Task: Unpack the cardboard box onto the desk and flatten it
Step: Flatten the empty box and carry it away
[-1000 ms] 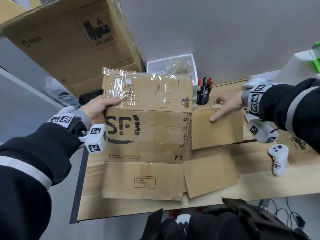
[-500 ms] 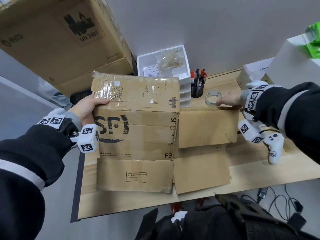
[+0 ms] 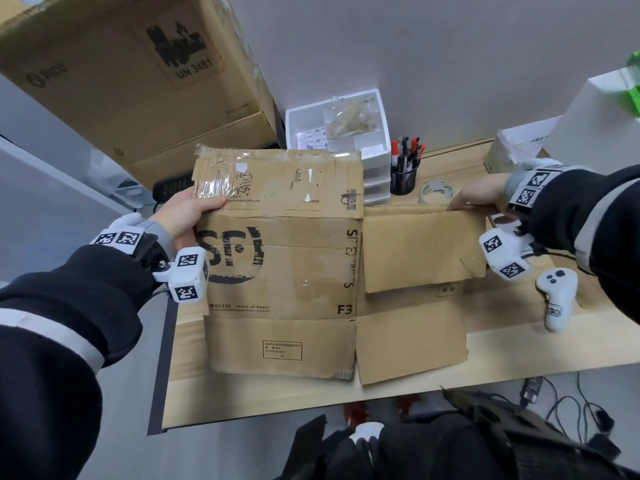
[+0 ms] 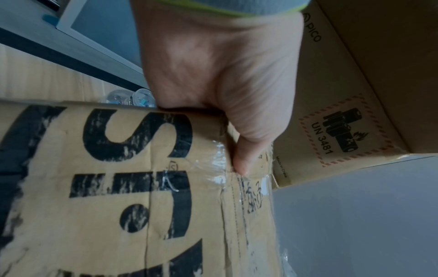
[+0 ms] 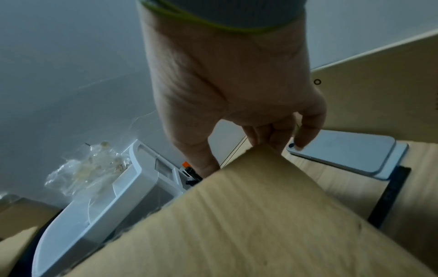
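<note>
The cardboard box (image 3: 284, 258), brown with a black SF logo, is collapsed flat and held tilted up off the desk (image 3: 519, 348). My left hand (image 3: 188, 216) grips its left edge, thumb on the taped printed face (image 4: 118, 206) and fingers behind. My right hand (image 3: 474, 200) holds the far top edge of the plain right flap (image 3: 415, 251). In the right wrist view the fingers (image 5: 260, 135) curl over that flap's corner (image 5: 237, 224) and their tips are hidden.
A tape roll (image 3: 437, 192), a pen cup (image 3: 403, 174) and a white drawer unit (image 3: 339, 133) stand behind the box. A white controller (image 3: 557, 299) lies at right, a phone (image 5: 343, 151) by my right fingers. A big PICO carton (image 3: 121, 71) looms at left.
My right hand has moved from pressing on the flap's face to its far top edge beside the tape roll. My left hand keeps its grip on the left edge.
</note>
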Available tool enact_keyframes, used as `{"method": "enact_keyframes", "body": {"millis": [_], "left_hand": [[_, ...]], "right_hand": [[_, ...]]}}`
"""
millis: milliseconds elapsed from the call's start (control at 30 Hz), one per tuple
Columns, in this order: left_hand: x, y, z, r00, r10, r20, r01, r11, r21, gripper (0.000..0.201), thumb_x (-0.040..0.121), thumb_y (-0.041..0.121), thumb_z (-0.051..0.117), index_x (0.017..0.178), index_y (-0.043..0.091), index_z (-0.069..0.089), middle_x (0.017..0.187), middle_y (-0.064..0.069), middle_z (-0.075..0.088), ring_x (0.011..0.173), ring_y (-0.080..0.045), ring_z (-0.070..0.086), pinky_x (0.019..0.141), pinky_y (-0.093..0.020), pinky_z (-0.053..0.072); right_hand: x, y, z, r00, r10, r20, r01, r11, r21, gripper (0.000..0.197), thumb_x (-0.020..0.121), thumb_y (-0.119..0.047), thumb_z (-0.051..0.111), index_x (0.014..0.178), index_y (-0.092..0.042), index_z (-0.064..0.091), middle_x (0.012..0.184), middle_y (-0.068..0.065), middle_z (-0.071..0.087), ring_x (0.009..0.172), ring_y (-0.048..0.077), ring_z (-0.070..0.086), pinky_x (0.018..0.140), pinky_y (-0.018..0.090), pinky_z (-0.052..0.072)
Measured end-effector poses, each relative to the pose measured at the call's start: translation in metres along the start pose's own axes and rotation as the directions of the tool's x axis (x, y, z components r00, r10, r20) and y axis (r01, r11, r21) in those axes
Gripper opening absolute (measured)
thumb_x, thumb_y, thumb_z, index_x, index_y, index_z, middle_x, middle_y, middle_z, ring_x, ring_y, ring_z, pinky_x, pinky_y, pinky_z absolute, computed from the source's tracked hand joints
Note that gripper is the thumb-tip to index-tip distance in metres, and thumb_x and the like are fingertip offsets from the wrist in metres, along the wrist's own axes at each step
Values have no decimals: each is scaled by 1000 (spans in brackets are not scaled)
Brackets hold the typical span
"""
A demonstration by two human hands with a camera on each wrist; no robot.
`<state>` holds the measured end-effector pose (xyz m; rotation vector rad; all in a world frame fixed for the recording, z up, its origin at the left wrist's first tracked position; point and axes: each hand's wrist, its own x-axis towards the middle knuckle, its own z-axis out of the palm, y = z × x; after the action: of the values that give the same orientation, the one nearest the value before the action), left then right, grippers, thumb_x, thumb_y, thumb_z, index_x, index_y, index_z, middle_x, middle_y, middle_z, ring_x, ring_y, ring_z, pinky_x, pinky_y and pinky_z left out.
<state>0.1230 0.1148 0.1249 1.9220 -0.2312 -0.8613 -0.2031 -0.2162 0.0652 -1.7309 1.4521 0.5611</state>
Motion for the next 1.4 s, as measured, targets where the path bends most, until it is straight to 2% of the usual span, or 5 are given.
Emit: {"method": "enact_keyframes", "body": {"millis": [233, 467, 633, 900, 1400], "left_hand": [[-2, 3, -9, 999, -35, -23, 34, 999, -11, 37, 97, 15, 66, 134, 14, 60, 115, -12, 75, 96, -25, 74, 74, -41, 60], [-2, 6, -12, 996, -88, -34, 87, 996, -13, 32, 98, 16, 64, 130, 13, 62, 108, -10, 77, 83, -23, 77, 62, -37, 62], [-1, 2, -10, 992, -120, -44, 119, 993, -19, 32, 98, 14, 64, 130, 12, 62, 104, -11, 77, 77, -23, 77, 57, -38, 62], [-2, -2, -8, 993, -112, -29, 113, 994, 14, 23, 99, 15, 63, 122, 17, 64, 109, -11, 76, 90, -27, 73, 70, -41, 59], [-1, -8, -22, 994, -75, -74, 75, 997, -9, 33, 97, 14, 64, 131, 12, 62, 117, -14, 73, 102, -30, 71, 75, -43, 59]], "right_hand": [[10, 7, -1, 998, 49, 49, -62, 942, 331, 49, 82, -51, 69, 105, -12, 53, 103, 13, 64, 96, 28, 60, 102, 48, 43], [18, 16, -5, 994, 0, 112, -62, 833, 550, 20, 94, -17, 54, 75, -15, 50, 83, 2, 53, 74, 22, 49, 70, 39, 44], [10, 15, 10, 995, -13, 95, -39, 850, 525, 21, 65, 9, 39, 68, -12, 40, 85, 9, 44, 75, 27, 45, 69, 40, 45], [15, 31, 23, 989, 63, 134, -105, 938, 330, 20, 88, -33, 60, 85, -15, 50, 90, 13, 56, 79, 31, 60, 74, 39, 48], [10, 34, 14, 980, -101, 171, -1, 859, 512, 23, 100, -29, 54, 85, -12, 51, 73, 3, 53, 32, 11, 47, 31, 16, 38]]}}
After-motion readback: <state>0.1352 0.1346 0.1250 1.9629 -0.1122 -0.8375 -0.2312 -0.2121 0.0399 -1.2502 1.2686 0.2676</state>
